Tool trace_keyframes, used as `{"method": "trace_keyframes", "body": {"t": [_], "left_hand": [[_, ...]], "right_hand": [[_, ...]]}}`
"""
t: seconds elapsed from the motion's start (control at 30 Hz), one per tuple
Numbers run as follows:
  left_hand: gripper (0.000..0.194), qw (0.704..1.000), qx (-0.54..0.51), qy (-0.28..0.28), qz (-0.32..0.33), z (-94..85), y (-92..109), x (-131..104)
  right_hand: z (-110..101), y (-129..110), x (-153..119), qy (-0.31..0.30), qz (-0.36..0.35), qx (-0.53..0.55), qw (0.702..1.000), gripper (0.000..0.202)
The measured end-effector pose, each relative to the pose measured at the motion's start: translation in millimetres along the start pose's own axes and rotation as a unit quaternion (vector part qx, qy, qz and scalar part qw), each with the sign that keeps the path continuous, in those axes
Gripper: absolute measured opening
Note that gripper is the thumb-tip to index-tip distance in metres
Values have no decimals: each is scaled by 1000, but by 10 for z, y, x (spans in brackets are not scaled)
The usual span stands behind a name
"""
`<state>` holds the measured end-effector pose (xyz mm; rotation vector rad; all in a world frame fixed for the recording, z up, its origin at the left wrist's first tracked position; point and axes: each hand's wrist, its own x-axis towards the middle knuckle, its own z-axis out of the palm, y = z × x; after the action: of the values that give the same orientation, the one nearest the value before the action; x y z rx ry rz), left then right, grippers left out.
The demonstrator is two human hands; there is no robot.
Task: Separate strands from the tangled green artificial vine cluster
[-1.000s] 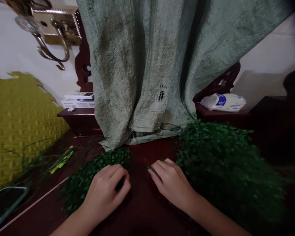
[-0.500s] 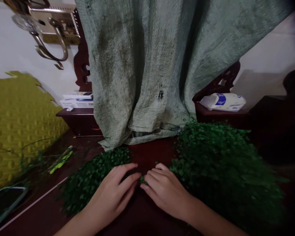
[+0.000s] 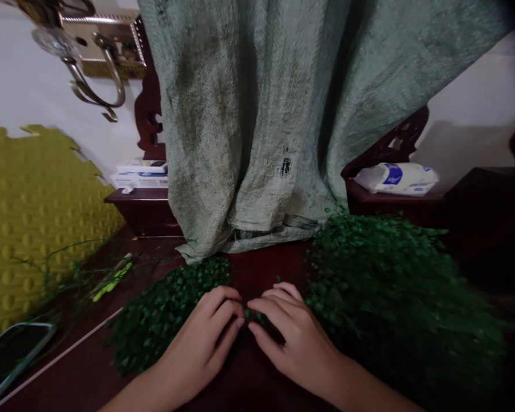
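My left hand [image 3: 208,332] has its thumb and forefinger drawn together at the middle of the dark red table; whatever is between their tips is too small to make out. Facing it, my right hand [image 3: 298,335] has its thumb and forefinger apart, while its other fingers curl around a green leafy sprig [image 3: 257,316], mostly hidden by the hand. A low pile of small-leaved greens [image 3: 154,320] lies beside my left hand. Beside my right hand rises a bigger heap of leafy greens [image 3: 395,297].
A greenish woven sack [image 3: 274,126] hangs down to the table's back. Behind are white boxes [image 3: 141,174] and a tissue pack [image 3: 401,177]. Leftward lie loose stems, a yellow-green handled tool [image 3: 111,281], a thin pale rod [image 3: 68,348] and a yellow foam mat [image 3: 34,200].
My right thumb and forefinger have spread apart from their pinch on the sprig. My left thumb and forefinger have come closer together. The view has shifted slightly.
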<state>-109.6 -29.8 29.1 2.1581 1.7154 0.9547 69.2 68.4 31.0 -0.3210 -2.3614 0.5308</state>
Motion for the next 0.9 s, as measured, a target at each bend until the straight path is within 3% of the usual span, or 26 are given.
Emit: {"method": "trace_keyframes", "body": {"t": [0.1,0.3,0.6,0.73,0.9], "left_hand": [[14,1000,2,-7,12,8,5,-13],[13,1000,13,-11,26,3,1,-17],[33,987,106,7,118,29,38,-39],[40,982,137,-7,129,52,68,-56],[46,976,170,-25,132,44,132,-60]], "right_hand": [[16,3,4,-26,32,19,999,5],[18,-3,11,-35,71,66,995,12],[51,-10,-25,-8,107,92,990,26],[71,14,-28,-4,126,113,986,24],[83,12,-42,45,157,137,977,22]]}}
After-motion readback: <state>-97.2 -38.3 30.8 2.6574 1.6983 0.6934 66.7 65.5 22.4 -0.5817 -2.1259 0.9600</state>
